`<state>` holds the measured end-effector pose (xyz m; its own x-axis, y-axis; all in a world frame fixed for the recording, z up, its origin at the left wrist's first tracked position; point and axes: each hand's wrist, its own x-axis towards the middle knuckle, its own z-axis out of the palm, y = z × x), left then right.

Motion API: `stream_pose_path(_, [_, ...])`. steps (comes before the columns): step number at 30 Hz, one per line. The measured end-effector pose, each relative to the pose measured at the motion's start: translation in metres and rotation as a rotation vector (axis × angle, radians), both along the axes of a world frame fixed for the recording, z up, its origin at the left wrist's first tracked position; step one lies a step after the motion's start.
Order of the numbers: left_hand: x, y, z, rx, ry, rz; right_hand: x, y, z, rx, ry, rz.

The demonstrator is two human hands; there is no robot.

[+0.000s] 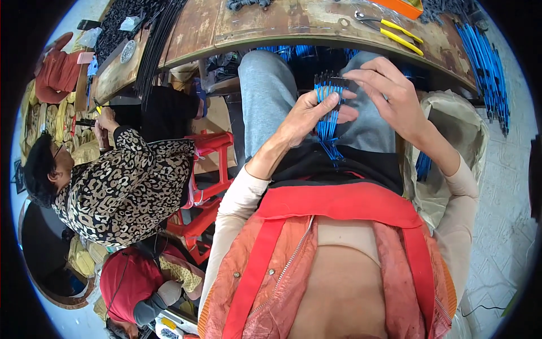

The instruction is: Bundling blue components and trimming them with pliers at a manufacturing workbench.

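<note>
A bundle of thin blue cables with black ends (327,127) stands over my lap, its black tips pointing away from me. My left hand (316,110) is wrapped round the bundle, with the thumb lying across its front. Beside the black tips, on the right, is my right hand (389,93). Its fingertips are bent together in a pinch at the edge of the tips; whatever lies between them is too small to make out. The bundle's lower ends hang loose toward my waist.
Ahead stands a worn wooden table (254,25) with yellow-handled pliers (395,34) and an orange box (401,7). More blue cables (483,68) hang off its right end. A pale sack (451,130) stands by my right arm. Left, a person in a patterned top (130,186) sits near red stools (212,147).
</note>
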<state>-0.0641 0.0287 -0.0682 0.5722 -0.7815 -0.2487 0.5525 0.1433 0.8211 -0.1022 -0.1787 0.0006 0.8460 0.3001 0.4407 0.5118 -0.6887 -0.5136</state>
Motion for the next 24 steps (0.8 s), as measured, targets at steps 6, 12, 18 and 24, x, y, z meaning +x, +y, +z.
stream_pose_path(6, [0.001,0.0,0.007,0.013,-0.044,-0.046,0.003,-0.001,0.001,-0.081,-0.132,0.07])
stream_pose_path(12, [-0.002,0.0,0.002,0.021,-0.06,-0.071,-0.004,0.006,-0.002,0.014,-0.031,0.098])
stream_pose_path(18, [-0.005,-0.001,0.001,0.011,-0.067,-0.047,-0.011,0.008,-0.008,-0.023,-0.044,0.083])
stream_pose_path(24, [-0.006,-0.001,-0.009,0.035,-0.061,-0.019,-0.007,0.02,-0.005,-0.018,-0.088,0.052])
